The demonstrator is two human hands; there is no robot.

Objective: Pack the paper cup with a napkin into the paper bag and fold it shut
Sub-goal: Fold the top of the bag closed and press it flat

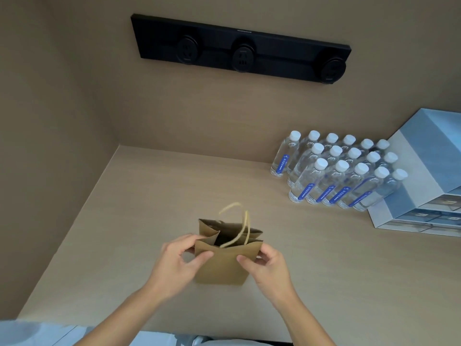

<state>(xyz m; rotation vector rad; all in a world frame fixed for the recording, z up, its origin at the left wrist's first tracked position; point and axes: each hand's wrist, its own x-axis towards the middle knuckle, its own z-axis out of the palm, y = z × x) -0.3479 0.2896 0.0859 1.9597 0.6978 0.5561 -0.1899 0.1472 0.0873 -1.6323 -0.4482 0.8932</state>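
Observation:
A small brown paper bag [222, 265] stands upright on the beige table, its mouth open and dark inside. Its pale twisted handles [239, 221] stick up, one blurred. My left hand [178, 260] pinches the bag's near panel at the left top corner, thumb and fingers on either side. My right hand [265, 264] pinches the same panel at the right edge. No paper cup or napkin shows; the bag's inside is too dark to tell what it holds.
Several water bottles [341, 171] with white caps stand in rows at the back right. A blue-grey drawer box [424, 186] sits beside them. A black socket strip [240, 49] is on the back wall. A side wall rises on the left.

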